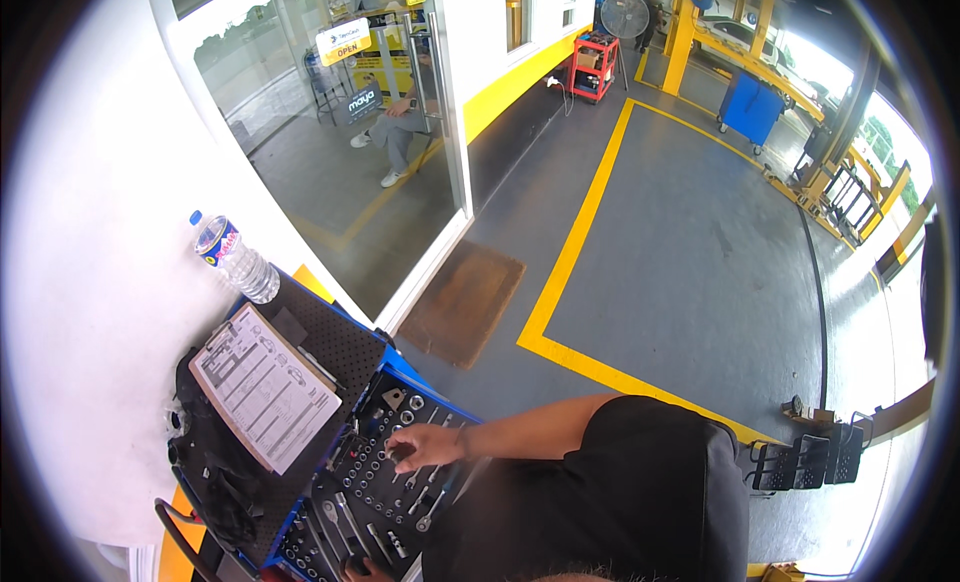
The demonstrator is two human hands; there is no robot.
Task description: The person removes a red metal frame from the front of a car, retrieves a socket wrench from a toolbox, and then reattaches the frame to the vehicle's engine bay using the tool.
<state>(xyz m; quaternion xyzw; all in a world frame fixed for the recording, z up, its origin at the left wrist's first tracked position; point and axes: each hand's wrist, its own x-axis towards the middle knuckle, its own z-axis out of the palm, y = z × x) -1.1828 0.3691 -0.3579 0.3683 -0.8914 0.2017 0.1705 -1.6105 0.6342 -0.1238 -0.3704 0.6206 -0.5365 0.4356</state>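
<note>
- A dark tool (401, 452) is gripped by the fingers of the right hand (430, 447), over sockets (418, 403) in the tool drawer (440, 398).
- Whether the fingers of the left hand (371, 572) are closed cannot be told.
- Upright handling is advised, so neighbouring sockets are not knocked.

This is a car repair workshop: just under the right hand (430, 448) lies a drawer (432, 391) laid out with sockets (415, 403), with ratchets (331, 510) to the hand's lower left. Far ahead and to the right of the hand, a white car (738, 32) stands by a yellow lift (683, 47), with a blue wheeled cabinet (752, 110) nearer. Ahead and slightly right stands a red cart (592, 72), and a yellow line (534, 335) marks off the grey floor (690, 252).
</note>
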